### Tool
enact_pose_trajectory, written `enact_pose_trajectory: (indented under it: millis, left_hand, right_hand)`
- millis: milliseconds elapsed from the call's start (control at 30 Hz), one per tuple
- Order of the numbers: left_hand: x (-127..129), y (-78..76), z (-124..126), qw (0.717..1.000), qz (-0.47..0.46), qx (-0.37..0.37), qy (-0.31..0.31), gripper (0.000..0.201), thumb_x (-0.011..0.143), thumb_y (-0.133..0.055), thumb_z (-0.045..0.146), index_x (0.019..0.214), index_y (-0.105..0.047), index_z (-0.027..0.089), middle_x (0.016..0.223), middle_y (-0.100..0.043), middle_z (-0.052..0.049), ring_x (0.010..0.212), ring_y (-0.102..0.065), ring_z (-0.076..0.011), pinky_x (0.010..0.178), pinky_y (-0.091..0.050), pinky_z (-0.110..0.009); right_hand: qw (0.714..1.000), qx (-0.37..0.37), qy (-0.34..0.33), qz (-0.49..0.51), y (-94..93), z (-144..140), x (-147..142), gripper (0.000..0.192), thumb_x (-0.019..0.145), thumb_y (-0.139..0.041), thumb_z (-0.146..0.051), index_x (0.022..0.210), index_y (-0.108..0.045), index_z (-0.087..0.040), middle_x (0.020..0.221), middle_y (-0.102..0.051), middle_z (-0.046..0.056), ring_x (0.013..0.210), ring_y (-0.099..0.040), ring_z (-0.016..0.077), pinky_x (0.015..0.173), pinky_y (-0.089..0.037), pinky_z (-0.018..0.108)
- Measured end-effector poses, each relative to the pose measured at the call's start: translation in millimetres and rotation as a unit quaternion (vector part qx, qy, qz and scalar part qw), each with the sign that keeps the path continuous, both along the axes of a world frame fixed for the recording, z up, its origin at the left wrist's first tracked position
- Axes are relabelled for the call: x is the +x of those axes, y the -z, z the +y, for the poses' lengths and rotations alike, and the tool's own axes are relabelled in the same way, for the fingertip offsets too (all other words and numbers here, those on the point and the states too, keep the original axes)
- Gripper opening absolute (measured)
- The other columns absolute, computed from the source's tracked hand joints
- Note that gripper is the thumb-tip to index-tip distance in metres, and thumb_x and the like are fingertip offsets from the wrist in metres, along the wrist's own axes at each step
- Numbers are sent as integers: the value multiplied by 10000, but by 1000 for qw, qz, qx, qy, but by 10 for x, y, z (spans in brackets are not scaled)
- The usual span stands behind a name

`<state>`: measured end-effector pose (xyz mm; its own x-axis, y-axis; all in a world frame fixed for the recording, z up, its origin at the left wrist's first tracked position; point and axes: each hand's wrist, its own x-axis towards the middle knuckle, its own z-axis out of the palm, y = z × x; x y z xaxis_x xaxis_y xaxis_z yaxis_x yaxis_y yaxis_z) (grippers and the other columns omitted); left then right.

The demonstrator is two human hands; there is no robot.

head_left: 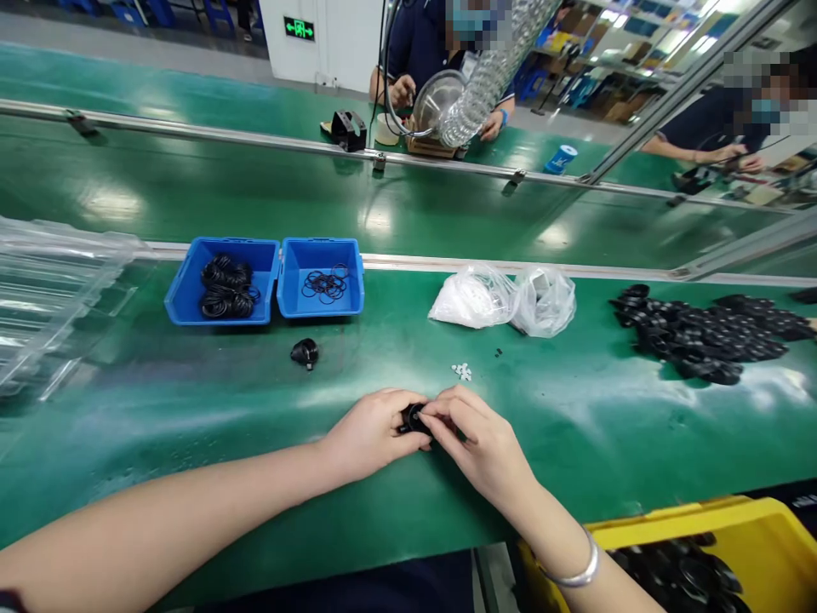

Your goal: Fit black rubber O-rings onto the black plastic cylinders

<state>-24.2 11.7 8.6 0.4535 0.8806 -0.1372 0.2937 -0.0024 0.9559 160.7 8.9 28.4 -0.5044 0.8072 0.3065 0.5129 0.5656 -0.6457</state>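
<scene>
Head view: both hands meet at centre of the green surface, near its front edge. Left hand and right hand both have fingers clamped on one small black part, held betw. the fingertips just above the surface; most of the part is hidden by the fingers. Right wrist wears a silver bangle.

Just behind the hands: a few tiny white bits. Further left, a second black part lies alone. Behind that, two blue bins touching side by side: left bin w/ a heap of thick black rings, right bin w/ thin black rings. Right of centre, two clear bags, next to each other. Far right, a pile of black parts. Bottom right, a yellow bin w/ more black parts. Far left, stacked clear trays.

Across the belt, two other people at work, hands on their own items.
</scene>
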Motion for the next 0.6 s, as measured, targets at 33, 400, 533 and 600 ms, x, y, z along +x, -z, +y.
enact_pose_trajectory:
  millis: [33,400,533,600]
  left_hand:
    - [-3,-11,4,1000,8,9,4,275,767,-707,201,1039,-666,201,945,-647,-23,832,-640,-173,771,-505,-266]
    - [-17,22,21,999,27,19,3,297,766,-704,221,1060,-666,204,921,-653,-23,790,-628,-167,721,-496,-256]
    - [-8,50,8,1000,-2,-2,-7,343,766,-663,217,1109,-656,191,967,-669,-41,771,-639,-172,702,-516,-265]
    - [-5,61,3,1000,-9,-11,-12,368,762,-651,213,1129,-651,185,962,-674,-41,739,-637,-168,684,-519,-266]
  right_hand:
    - [1000,0,-4,-4,19,-6,-23,110,940,-528,-133,922,-622,-186,847,-600,48,775,-606,150,681,-512,263]
    - [997,23,-37,-61,49,-45,45,208,953,-505,-125,1113,-623,-186,926,-599,72,840,-628,159,719,-561,274]
    - [994,20,-50,-94,91,-134,99,365,949,-480,-106,1300,-543,-181,994,-586,104,881,-622,187,741,-569,318]
    - [992,42,-57,-107,121,-175,119,437,932,-491,-86,1362,-495,-164,1021,-582,123,908,-619,208,752,-570,340]
